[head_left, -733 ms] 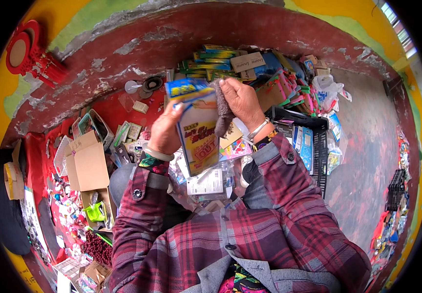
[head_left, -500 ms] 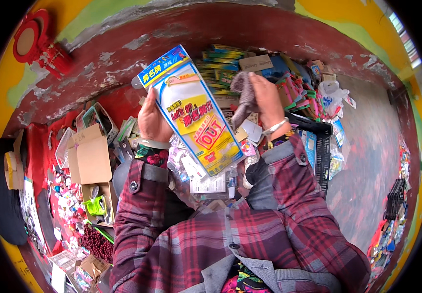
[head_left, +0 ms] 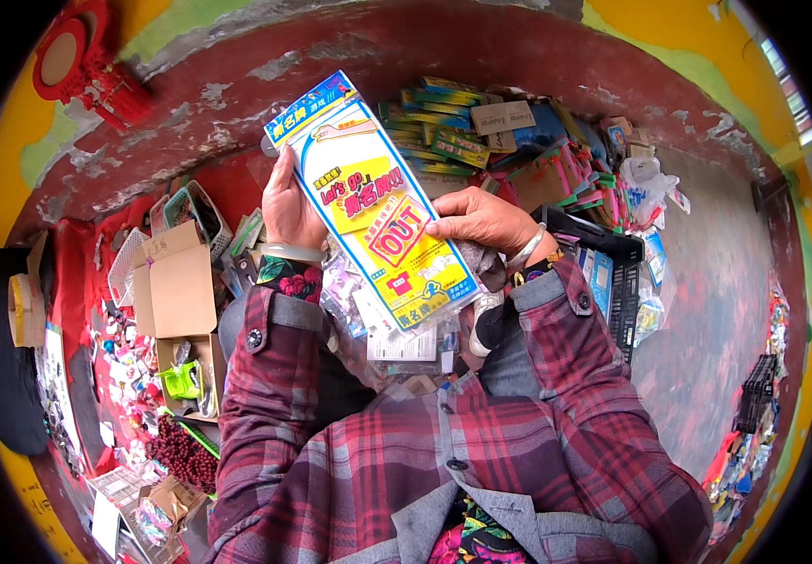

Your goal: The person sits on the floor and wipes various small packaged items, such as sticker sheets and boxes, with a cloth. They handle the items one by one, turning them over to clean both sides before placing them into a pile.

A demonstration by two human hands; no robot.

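Spanning both hands' grip: yellow packet point(head_left: 375, 205).

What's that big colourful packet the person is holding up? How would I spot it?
Start at the red plaid sleeves coming up from the bottom of the picture and follow them to the two hands. Between the left hand and the right hand is a long flat packet, tilted. It is yellow with a blue border and red lettering, far bigger than the clear little packets below it.
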